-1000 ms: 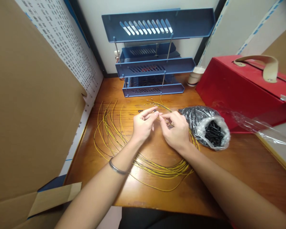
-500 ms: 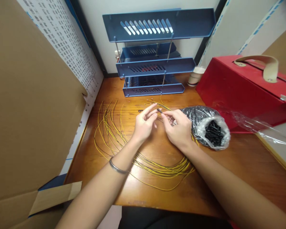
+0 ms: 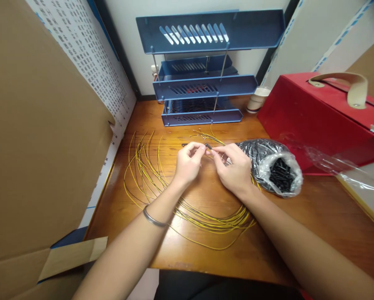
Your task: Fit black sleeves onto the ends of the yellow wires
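My left hand [image 3: 188, 163] and my right hand [image 3: 233, 168] meet over the middle of the wooden desk [image 3: 299, 225]. Both are closed in a pinch around the end of a thin yellow wire. A short black sleeve [image 3: 208, 146] sits between the fingertips of the two hands. Beneath and to the left of the hands lies a loose loop of several yellow wires [image 3: 146, 175]. Right of my right hand lies an open clear plastic bag [image 3: 276, 166] full of small black sleeves.
A blue three-tier letter tray [image 3: 202, 83] stands at the back of the desk, with a paper cup [image 3: 257, 100] beside it. A red box with a tan handle [image 3: 324, 108] fills the right side. Cardboard panels [image 3: 40, 137] wall in the left.
My left fingers opened slightly half a second ago and are pinched again; the black sleeve now shows between the fingertips. The hands stayed in the same place.
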A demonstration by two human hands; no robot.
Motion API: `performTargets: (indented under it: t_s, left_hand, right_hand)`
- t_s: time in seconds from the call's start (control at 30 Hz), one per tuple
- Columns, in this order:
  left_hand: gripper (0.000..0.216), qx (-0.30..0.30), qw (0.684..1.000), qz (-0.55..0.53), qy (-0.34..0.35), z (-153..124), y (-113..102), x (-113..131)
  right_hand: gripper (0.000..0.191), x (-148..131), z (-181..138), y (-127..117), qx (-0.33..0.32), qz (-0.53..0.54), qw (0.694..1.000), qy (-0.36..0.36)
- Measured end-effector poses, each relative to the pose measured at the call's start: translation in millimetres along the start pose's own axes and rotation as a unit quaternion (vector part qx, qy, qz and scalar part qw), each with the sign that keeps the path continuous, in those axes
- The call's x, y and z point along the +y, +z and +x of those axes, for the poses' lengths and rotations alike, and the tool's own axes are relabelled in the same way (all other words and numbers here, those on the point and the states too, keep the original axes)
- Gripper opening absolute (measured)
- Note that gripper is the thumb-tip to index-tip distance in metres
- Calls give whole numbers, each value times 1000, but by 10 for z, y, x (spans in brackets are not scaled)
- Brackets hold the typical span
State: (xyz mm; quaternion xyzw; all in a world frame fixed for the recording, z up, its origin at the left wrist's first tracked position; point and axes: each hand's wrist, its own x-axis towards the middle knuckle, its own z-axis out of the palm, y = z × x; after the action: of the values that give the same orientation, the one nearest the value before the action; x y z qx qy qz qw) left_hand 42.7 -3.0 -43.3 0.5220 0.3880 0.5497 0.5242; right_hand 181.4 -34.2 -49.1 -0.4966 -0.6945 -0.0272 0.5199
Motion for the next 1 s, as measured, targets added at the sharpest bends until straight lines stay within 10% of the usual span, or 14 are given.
performTargets:
  t_s: [1.0]
  left_hand:
    - [18,-35,939,314,139,-90,-27,44]
  right_hand:
    - [19,-36,-22,3,-22,-43,999,4]
